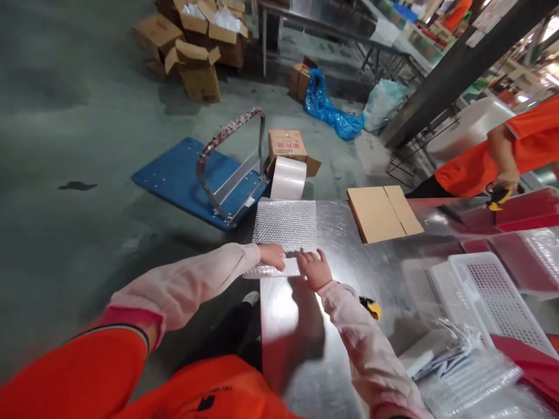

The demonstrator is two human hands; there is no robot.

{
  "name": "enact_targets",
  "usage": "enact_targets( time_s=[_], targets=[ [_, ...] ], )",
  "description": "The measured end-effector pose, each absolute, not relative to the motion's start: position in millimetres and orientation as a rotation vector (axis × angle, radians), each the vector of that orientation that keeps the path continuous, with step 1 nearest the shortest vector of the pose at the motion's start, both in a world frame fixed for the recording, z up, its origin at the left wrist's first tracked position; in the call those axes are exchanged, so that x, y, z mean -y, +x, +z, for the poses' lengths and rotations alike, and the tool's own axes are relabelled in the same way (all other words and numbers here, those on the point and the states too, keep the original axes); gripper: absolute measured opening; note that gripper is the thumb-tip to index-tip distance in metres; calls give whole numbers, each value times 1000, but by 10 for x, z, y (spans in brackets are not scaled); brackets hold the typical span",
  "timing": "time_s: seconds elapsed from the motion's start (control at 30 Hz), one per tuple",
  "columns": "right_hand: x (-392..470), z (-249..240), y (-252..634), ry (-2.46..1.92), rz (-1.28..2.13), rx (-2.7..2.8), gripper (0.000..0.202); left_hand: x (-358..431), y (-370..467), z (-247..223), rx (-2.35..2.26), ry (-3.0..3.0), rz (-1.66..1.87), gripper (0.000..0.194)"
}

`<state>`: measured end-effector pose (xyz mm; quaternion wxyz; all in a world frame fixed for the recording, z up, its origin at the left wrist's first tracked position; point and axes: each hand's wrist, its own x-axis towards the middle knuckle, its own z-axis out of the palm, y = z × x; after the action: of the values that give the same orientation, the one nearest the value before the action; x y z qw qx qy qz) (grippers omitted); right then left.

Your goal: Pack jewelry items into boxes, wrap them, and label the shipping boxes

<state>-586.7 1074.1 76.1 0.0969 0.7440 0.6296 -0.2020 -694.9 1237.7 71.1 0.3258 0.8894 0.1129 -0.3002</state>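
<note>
A sheet of bubble wrap (286, 224) lies at the left end of the metal table, its near part folded over into a flat white strip. My left hand (271, 256) presses on the left part of that fold, thumb and fingers closed on the wrap. At the fold's right end, my right hand (315, 269) rests with its fingers spread and touching the edge. Whatever is inside the fold is hidden. A roll of wrap (289, 178) stands just beyond the table's far edge.
The metal table (340, 250) bears flat cardboard (384, 213), a tape dispenser (371, 307), a white basket (502, 297) and clear bubble bags (476, 378). A blue trolley (174, 174) stands on the floor. At the right, a person's hand (508, 179) holds another dispenser.
</note>
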Motion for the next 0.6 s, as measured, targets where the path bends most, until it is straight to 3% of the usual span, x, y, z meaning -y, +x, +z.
enact_targets(
  time_s=[0.17,0.4,0.5,0.6],
  targets=[
    [-10965,650,-5732,2039,-683,-1816,45,-12326,-7069,665,-276,2448,-665,53],
    [-10594,505,-5900,1872,-1104,-1713,46,-11806,-7324,538,-205,2259,-909,41],
    [-10727,508,-5878,2025,-967,-1734,42,-11890,-7325,461,-262,2374,-811,41],
    [-10813,592,-5895,2132,-846,-1741,25,-12096,-7275,460,-372,2571,-683,54]
  ],
)
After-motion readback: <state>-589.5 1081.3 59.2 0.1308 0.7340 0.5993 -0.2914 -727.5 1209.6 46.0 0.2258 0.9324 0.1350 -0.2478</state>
